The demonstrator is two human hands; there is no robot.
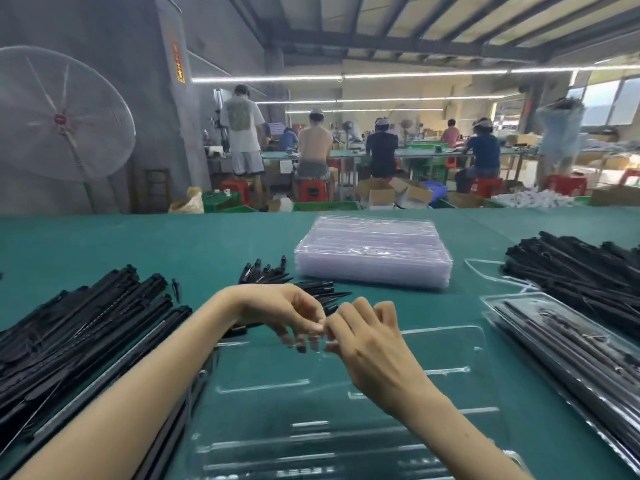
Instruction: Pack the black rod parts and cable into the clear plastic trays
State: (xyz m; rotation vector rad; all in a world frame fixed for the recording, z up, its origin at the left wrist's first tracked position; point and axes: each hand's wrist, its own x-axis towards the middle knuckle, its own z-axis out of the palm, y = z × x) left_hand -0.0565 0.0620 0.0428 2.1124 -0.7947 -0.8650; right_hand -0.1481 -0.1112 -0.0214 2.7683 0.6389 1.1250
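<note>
Both hands meet over the open clear tray (346,393) on the green table (104,244); the left hand (287,313) and right hand (367,337) curl their fingertips together, pinching its far edge. Black rods (79,327) lie heaped at left, more rods (581,271) at right, beside a packed tray (568,355). A stack of empty trays (374,254) sits beyond.
</note>
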